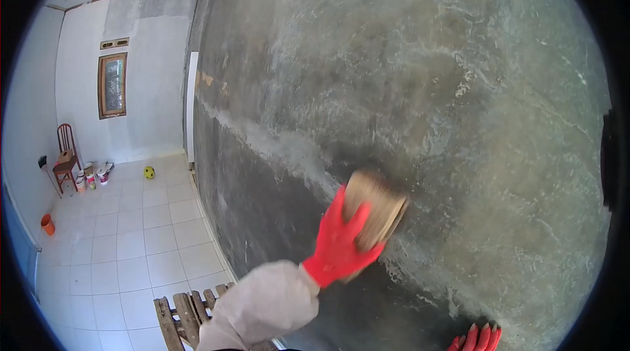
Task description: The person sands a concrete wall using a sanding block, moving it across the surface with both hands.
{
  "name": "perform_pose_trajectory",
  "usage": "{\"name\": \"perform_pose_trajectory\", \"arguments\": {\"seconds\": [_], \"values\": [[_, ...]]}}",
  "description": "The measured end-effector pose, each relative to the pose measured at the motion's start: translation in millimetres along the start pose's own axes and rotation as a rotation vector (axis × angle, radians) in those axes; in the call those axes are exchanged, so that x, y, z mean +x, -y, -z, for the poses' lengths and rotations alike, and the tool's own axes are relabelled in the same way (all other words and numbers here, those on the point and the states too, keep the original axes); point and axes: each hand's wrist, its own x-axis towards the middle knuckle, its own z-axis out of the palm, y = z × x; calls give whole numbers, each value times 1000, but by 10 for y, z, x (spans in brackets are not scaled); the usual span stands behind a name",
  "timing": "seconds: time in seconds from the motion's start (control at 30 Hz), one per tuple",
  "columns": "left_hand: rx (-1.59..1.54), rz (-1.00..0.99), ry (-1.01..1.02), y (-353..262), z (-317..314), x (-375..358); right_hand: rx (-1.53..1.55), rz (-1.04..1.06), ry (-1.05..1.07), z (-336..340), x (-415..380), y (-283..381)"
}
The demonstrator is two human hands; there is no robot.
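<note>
My left hand (338, 246), in a red glove, grips a tan, wood-like block (377, 206) against the grey plastered wall (315, 75). Motion blurs the block, and its face toward the wall is hidden. A pale, rough streak crosses the wall near this hand. At the lower right edge of the view, my right hand (477, 338), also gloved in red, rests its extended fingers against the wall. Nothing shows in those fingers, and the rest of that hand is cut off by the frame.
A slatted wooden bench (187, 315) stands below my left arm. Farther off on the white tiled floor (131, 252) are a red chair (65, 161), several paint cans (90, 180), a yellow ball (149, 172) and an orange bucket (47, 224). A small window (113, 85) is in the far wall.
</note>
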Motion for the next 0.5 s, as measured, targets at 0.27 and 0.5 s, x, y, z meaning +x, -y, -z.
{"name": "perform_pose_trajectory", "arguments": {"seconds": [0.27,0.5], "values": [[101,-41,-232,-20,14,1913,-102,-5,-13,-20,31,71],[13,108,54,39,13,-1129,-129,64,13,-54,24,69]]}}
